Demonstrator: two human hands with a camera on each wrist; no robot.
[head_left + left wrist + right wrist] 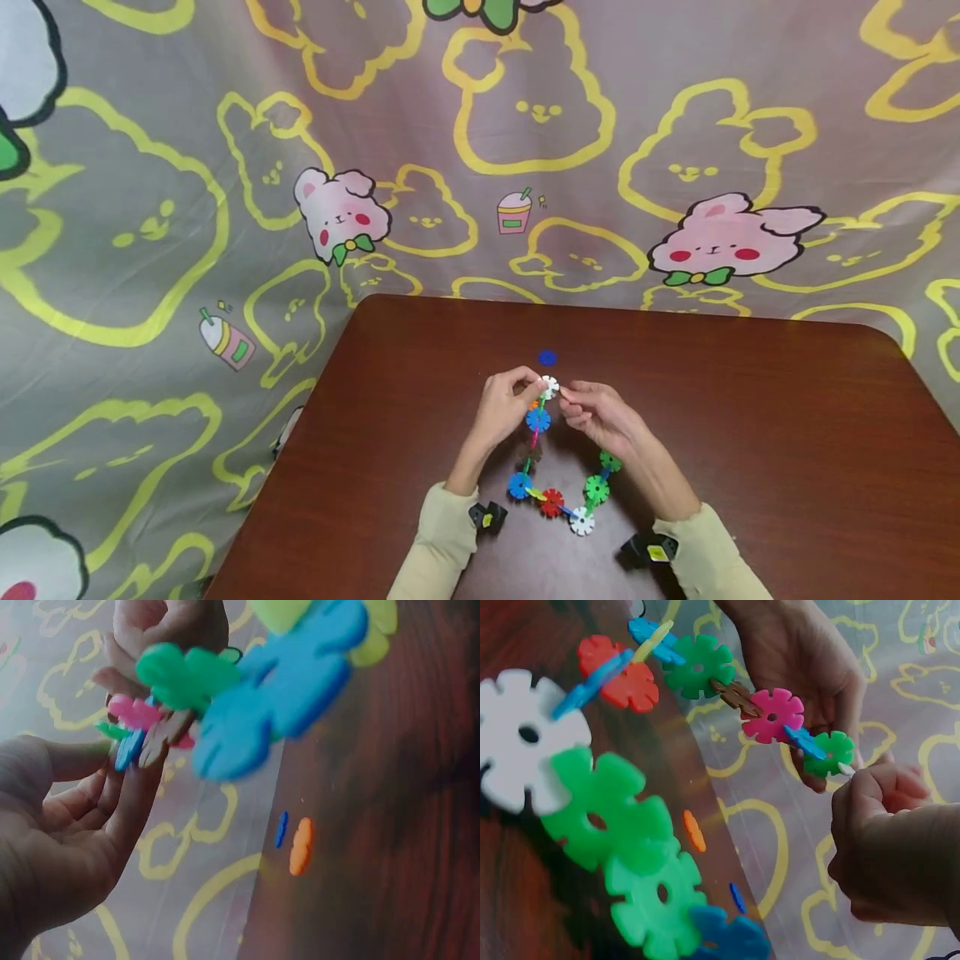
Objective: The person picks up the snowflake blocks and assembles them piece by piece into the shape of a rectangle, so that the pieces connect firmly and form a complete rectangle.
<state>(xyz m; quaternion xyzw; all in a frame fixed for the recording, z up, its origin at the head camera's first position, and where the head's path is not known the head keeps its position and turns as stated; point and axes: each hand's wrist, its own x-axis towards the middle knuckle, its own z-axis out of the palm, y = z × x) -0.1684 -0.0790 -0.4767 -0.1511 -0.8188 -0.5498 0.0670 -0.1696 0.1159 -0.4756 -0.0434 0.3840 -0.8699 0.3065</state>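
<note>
A chain of interlocked, notched plastic snowflake discs hangs over the table in the head view, with a blue disc (538,419), a red disc (552,502), a lower white disc (582,522) and a green disc (597,489). My left hand (502,408) pinches the chain's upper end, around a small green disc (831,752) in the right wrist view. At that end sits an upper white disc (551,386), only its edge showing in the right wrist view. My right hand (611,417) pinches this white disc's edge, fingertips close to the left hand's.
A loose dark blue disc (547,357) lies on the brown table (420,358) beyond the hands. Near it lies a loose orange disc (301,846), partly hidden in the head view. A patterned cloth (420,275) hangs behind the table.
</note>
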